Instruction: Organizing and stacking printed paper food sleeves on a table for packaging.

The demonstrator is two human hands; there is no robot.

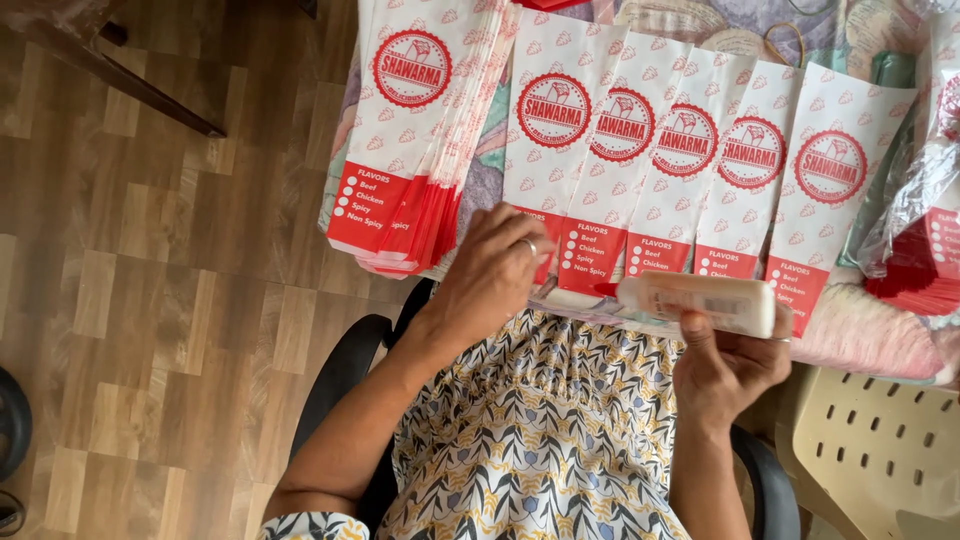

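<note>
A row of several white paper sleeves (684, 160) with red round prints lies overlapped along the table edge in the head view. My left hand (492, 272), with a ring on one finger, presses on the bottom end of the leftmost sleeve in that row. My right hand (722, 368) holds a white glue bottle (700, 300) sideways, its red tip pointing left just below the sleeves' red bottom ends. A thick fanned stack of the same sleeves (415, 130) lies to the left of the row.
A clear plastic bag with more sleeves (920, 230) sits at the right. A patterned cloth (490, 160) covers the table. Below are a black chair (340, 380), a cream perforated plastic seat (880, 450), and wood-pattern flooring (150, 270) on the left.
</note>
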